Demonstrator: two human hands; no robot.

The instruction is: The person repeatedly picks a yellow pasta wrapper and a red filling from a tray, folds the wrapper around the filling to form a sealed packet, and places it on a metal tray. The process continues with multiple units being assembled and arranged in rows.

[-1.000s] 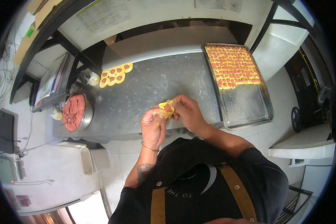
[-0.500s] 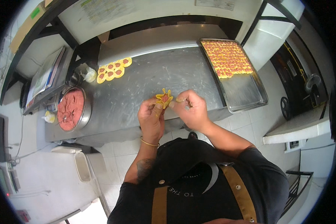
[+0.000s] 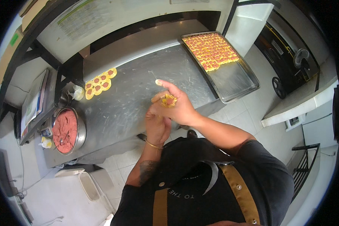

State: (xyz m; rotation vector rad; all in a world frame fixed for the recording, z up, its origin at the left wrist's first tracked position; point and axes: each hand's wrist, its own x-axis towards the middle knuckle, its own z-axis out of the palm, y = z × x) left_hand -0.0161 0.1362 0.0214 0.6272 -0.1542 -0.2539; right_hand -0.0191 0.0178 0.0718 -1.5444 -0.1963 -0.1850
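A small open-topped dumpling [image 3: 169, 100] sits between my hands over the front part of the metal table. Its yellow wrapper stands in folds around a pink meat filling. My right hand [image 3: 182, 108] curls around the dumpling, with one finger stretched out toward the table and pale smears on its tip. Just below and to the left, my left hand [image 3: 157, 124] is pressed up against the right one. Its fingertips are partly hidden and blurred. On the far left of the table lie several round yellow wrappers [image 3: 89, 93], each with a dab of pink meat.
A steel bowl [image 3: 81, 133] of pink ground meat [image 3: 66, 128] stands at the table's left end. Small white containers [image 3: 78, 92] sit nearby. At the right, a metal tray [image 3: 231, 86] holds rows of dumplings at its far end. A shelf [image 3: 45, 101] flanks the left side.
My right hand has closed around the dumpling, whose spread wrapper edges are now gathered in. My left hand has moved below the right. The whole view has turned, shifting the table leftward.
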